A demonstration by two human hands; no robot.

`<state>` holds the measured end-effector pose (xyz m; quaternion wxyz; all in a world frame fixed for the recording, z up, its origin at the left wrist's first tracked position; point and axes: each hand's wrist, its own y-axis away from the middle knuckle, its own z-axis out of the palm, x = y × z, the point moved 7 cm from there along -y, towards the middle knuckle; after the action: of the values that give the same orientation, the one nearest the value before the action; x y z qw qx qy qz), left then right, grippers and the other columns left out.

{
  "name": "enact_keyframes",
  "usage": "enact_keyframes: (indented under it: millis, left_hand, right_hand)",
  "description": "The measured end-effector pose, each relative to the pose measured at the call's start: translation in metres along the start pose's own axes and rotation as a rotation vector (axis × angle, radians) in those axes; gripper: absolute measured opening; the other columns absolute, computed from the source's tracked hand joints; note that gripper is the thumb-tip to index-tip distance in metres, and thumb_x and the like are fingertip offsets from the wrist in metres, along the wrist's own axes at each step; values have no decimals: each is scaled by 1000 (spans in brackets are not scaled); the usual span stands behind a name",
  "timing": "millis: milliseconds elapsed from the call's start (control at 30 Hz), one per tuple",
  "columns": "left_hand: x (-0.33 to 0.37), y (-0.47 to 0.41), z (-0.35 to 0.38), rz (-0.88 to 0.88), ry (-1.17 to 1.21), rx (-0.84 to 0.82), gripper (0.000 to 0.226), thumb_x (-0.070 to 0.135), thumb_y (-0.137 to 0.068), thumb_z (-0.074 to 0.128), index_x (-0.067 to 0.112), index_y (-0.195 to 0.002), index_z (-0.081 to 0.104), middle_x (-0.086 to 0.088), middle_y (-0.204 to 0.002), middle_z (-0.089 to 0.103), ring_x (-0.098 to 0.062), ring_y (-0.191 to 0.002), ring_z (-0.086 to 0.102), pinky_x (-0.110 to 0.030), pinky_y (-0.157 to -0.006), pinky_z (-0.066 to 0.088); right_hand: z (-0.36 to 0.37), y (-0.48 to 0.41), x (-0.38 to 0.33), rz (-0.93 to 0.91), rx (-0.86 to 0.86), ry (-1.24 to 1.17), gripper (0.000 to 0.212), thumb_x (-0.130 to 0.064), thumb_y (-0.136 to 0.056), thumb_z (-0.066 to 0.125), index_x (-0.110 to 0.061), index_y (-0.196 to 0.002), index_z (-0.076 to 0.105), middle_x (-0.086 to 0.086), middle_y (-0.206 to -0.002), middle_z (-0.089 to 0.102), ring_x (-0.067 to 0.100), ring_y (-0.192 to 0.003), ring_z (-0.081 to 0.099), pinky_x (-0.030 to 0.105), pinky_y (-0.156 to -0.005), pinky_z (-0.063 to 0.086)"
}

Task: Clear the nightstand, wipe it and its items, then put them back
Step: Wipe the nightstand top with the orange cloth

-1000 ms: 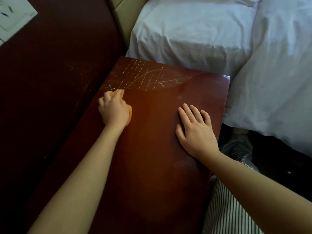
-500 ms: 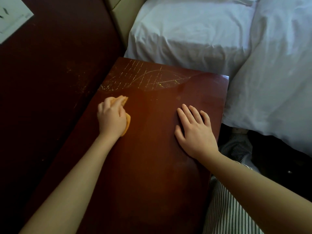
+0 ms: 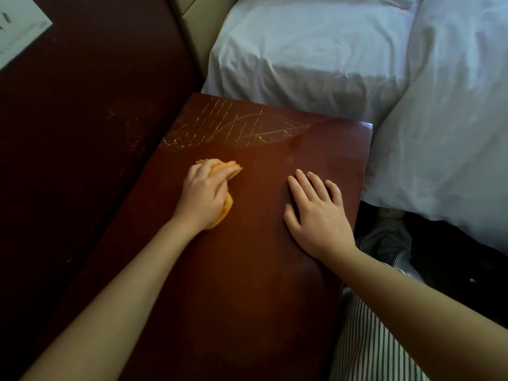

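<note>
Our left hand, bunched around the orange cloth, has slid right from the left edge toward mid nightstand surface. Our right hand stays flat, fingers spread. The far yellowish streaks look unwiped, so we're probably mid-wipe.

1. The nightstand top is glossy dark reddish-brown, warmer orange-brown near its middle
2. Its far end bears thin pale yellow scratch lines: short parallel strokes crossed by long curves, with yellow specks
3. The cloth is orange
4. The bedding is plain white with a bluish cast
5. The fabric beside the nightstand is white with narrow dark stripes
6. The panel at left is dark maroon, faintly speckled yellow
</note>
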<state>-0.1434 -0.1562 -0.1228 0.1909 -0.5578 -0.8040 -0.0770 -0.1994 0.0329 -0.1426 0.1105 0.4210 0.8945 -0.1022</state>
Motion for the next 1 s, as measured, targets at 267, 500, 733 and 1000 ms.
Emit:
enact_keyframes:
  millis: [267,500,733,1000]
  left_hand:
    - [-16,-17,-5,-453,-56,274,38,14,-94,43,24,-130,52,-6,-134,44,-26,-122,37,-38,-100,35]
    - [55,-14,25,-9,-15,82,40,14,-92,42,27,-127,56,-6,-132,48,-26,-118,39,-36,-96,36]
    - [3,5,2,-89,-27,66,40,12,-93,44,27,-129,54,-8,-133,45,-26,-120,36,-37,-98,35]
    - [25,-28,14,-334,-79,215,40,14,-94,42,26,-131,52,-4,-138,42,-26,-125,35,-37,-101,31]
  right_hand:
    - [0,1,0,3,2,3,59,-38,-89,27,-9,-136,48,9,-143,45,28,-135,37,41,-108,12]
    - [-1,1,-1,-3,5,-1,58,-38,-89,28,-10,-136,48,9,-143,45,28,-135,37,40,-108,12]
    - [-1,1,0,0,-2,-3,59,-38,-89,27,-10,-137,47,9,-144,44,28,-135,36,40,-108,10]
    - [1,1,0,2,2,1,58,-37,-89,29,-9,-136,48,9,-143,46,28,-134,39,41,-108,13]
